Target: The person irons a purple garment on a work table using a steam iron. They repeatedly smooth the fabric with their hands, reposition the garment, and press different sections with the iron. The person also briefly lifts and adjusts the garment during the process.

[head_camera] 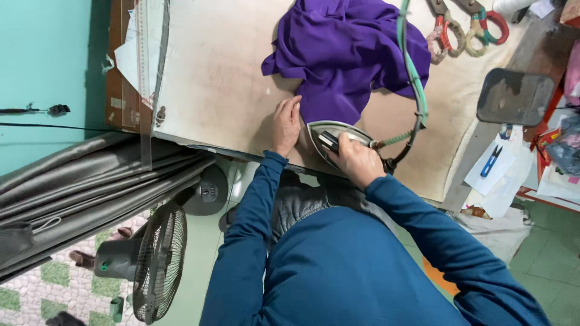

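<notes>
Right hand (357, 158) with fingers closed around the handle of a metal iron (334, 137), its long axis apparently pointing far-left toward purple cloth (347, 54) on the worktop (223, 78), left hand (285, 124) flat, fingers extended, pressing the cloth's edge just left.

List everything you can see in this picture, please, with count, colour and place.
cloth: one, purple, bunched on the table's far side
iron: one, silver, on the cloth's near edge
cord: one, green, running from the iron over the cloth
scissors: two pairs, wrapped handles, far right of the table
table: one, beige, stained
fan: one, grey, on the floor at left
papers: several, white, at right
left hand: flat on the table, fingertips at the cloth's edge
right hand: gripping the iron's handle
</notes>
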